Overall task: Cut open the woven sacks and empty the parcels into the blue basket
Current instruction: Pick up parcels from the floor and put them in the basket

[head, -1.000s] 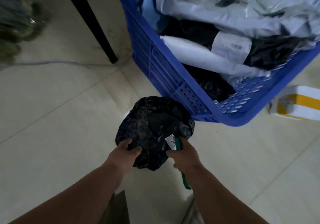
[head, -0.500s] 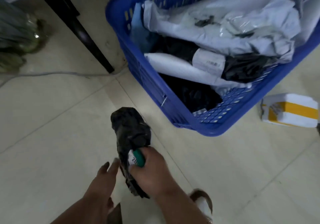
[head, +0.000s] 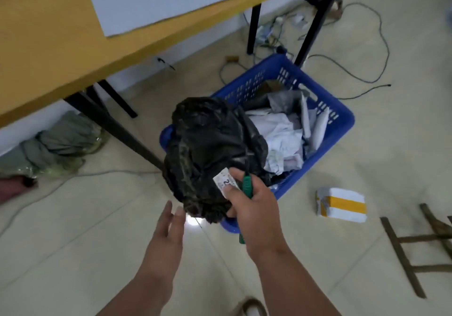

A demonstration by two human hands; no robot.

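Parcel: crumpled black plastic parcel [head: 210, 154] with a white label, held up in front of the hands.
Right hand: right hand [head: 252, 205] grips the parcel's lower edge together with a green-handled tool [head: 246, 188].
Left hand: left hand [head: 168, 230] open, fingers straight, holding nothing, just below the parcel.
Basket: blue perforated plastic basket [head: 340, 129] of white and grey parcels beyond the right hand, partly behind the parcel.
Floor: white box with yellow band [head: 341, 204] right of the right hand.

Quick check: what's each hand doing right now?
Left hand: open, fingers straight, holding nothing.
Right hand: gripping the black parcel and a green-handled cutter.
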